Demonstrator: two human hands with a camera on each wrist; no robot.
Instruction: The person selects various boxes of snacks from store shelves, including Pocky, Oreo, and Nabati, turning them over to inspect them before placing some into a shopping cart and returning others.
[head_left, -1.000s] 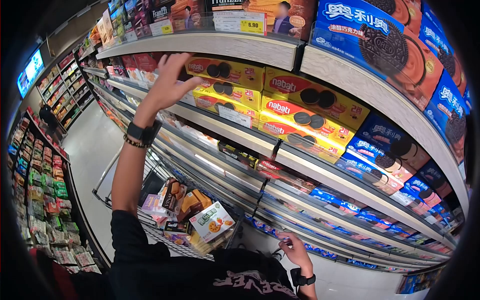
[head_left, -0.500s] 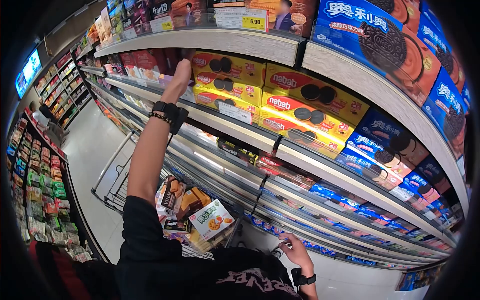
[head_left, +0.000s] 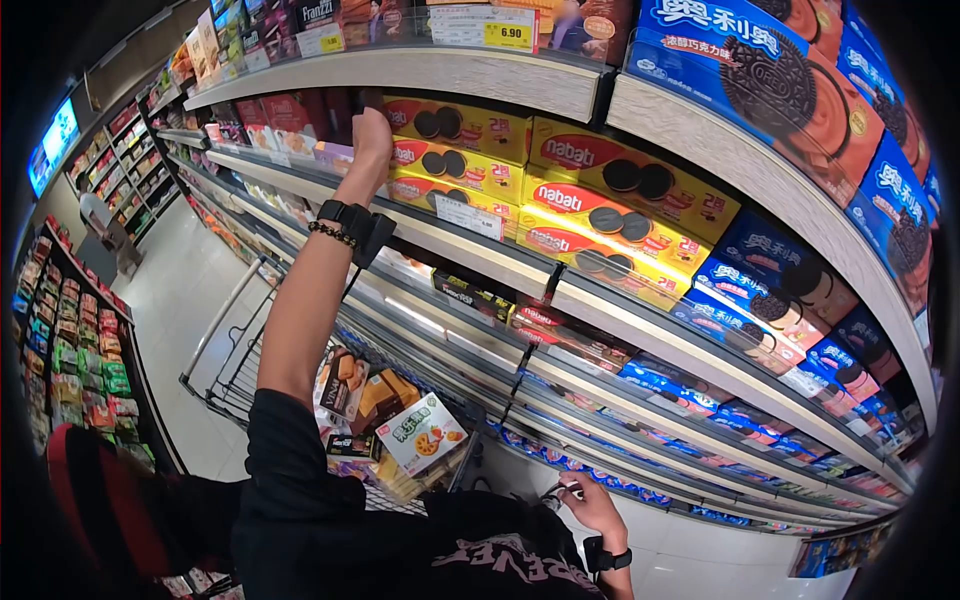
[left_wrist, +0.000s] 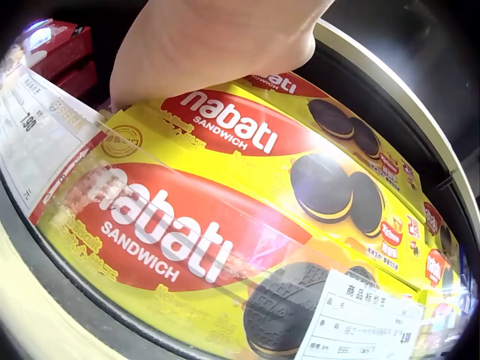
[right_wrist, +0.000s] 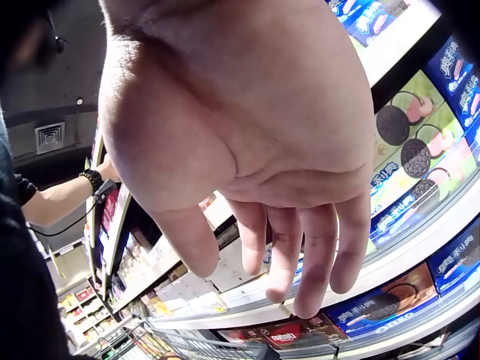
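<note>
My left hand (head_left: 372, 140) reaches into the shelf at the left end of the yellow nabati boxes (head_left: 456, 165); its fingers are hidden. In the left wrist view the hand (left_wrist: 214, 49) lies over the upper left of the stacked nabati boxes (left_wrist: 225, 124), a price label (left_wrist: 356, 319) below them. A lilac box (head_left: 333, 153) is just left of the hand in the head view. My right hand (head_left: 597, 505) hangs low, holding nothing visible; in the right wrist view this hand (right_wrist: 247, 127) has its fingers loosely extended.
A wire shopping cart (head_left: 232, 385) with several snack boxes, one a white box (head_left: 422, 436), stands below my left arm. Blue Oreo boxes (head_left: 770, 75) fill the shelf at right. A person (head_left: 97, 215) is in the aisle at left, near another snack shelf (head_left: 80, 350).
My left hand has moved from in front of the shelf, fingers spread, into it beside the nabati boxes. The right hand has hardly moved. A person in the aisle appears nearer.
</note>
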